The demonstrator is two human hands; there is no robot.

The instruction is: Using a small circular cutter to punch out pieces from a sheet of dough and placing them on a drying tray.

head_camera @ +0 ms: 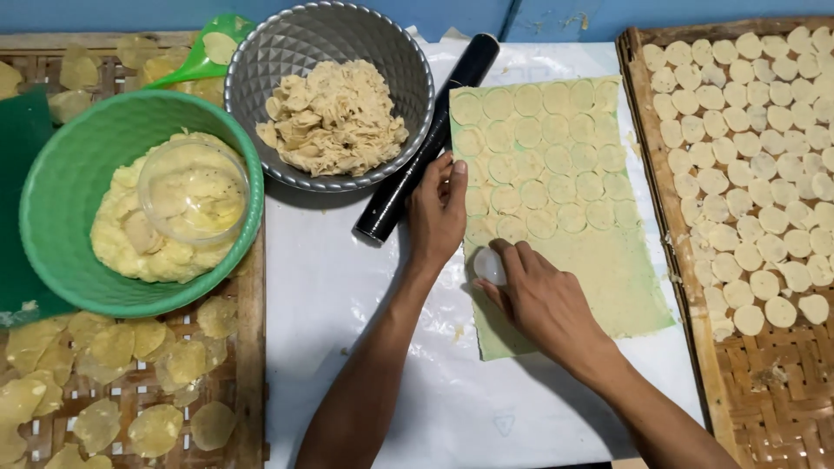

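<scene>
- The sheet of rolled dough [608, 278] is lying on the white plastic sheet [365, 295], its upper part scored with rows of circles.
- The right hand [543, 300] is pressing a small round cutter [488, 265] onto the dough's left edge, fingers curled around it (only its pale top shows).
- The left hand [439, 213] is resting at the dough's left edge, fingers held together and extended, holding nothing.
- A black rolling pin [426, 143] is lying just left of the dough.
- A metal bowl [330, 95] of dough scraps is sitting left of the dough.
- A green bowl [104, 208] is sitting farther left.
- A woven tray [756, 373] of cut discs is lying right of the dough.
</scene>
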